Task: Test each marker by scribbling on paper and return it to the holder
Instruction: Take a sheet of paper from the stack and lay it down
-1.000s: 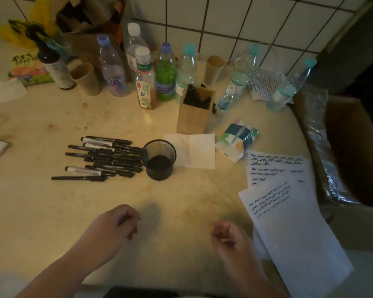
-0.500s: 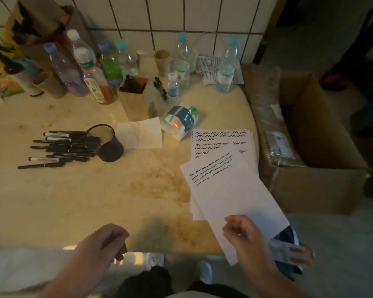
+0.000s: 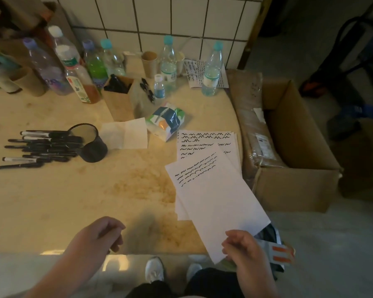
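Several black markers (image 3: 41, 147) lie in a loose pile on the pale table, left of a black mesh holder (image 3: 90, 143) that stands with nothing visible inside. A white sheet with black scribbles (image 3: 211, 190) lies tilted on a stack of scribbled paper (image 3: 209, 140) at the table's right edge. My right hand (image 3: 243, 247) pinches the near corner of that top sheet, which overhangs the table edge. My left hand (image 3: 97, 235) hovers over the table's front edge with fingers curled and nothing in it.
Several bottles (image 3: 91, 67), paper cups (image 3: 149, 63) and a brown box of pens (image 3: 119, 97) stand along the tiled wall. A tissue pack (image 3: 166, 121) and a folded napkin (image 3: 127, 134) lie mid-table. An open cardboard box (image 3: 289, 151) sits right of the table.
The view has swung right and down. My right hand moved to the scribbled sheet and took hold of its near corner. My left hand stayed curled near the table's front edge.
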A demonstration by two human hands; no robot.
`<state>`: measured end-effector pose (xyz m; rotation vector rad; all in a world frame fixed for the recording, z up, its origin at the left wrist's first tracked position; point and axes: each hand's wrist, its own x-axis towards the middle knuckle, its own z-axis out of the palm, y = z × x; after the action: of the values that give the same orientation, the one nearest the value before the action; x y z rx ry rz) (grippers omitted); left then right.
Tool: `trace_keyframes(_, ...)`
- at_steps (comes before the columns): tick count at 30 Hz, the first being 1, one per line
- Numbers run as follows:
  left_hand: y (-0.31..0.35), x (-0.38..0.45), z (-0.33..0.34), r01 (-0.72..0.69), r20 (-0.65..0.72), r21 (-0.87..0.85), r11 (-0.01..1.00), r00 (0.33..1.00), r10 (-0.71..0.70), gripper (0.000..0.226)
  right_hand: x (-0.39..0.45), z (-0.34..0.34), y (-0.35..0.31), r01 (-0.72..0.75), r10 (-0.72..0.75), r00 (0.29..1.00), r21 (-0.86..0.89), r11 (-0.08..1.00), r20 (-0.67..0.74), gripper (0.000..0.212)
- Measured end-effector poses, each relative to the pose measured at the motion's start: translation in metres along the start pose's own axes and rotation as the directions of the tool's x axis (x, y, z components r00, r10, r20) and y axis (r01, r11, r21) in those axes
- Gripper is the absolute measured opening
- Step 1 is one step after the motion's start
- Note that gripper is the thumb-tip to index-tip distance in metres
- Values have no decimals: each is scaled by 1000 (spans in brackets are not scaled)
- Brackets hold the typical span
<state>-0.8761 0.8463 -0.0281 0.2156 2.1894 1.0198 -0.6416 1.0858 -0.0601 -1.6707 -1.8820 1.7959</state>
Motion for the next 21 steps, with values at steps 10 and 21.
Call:
trace_keyframes(10, 23, -34, 65, 108, -95, -89, 990, 989, -117, 19, 55, -69, -3, -7, 11, 999, -115, 993, 37, 15)
trace_keyframes(21, 49, -52, 95, 104, -191, -86, 991, 974, -119, 23, 149, -97, -7, -29, 101, 986, -472, 881, 129, 35)
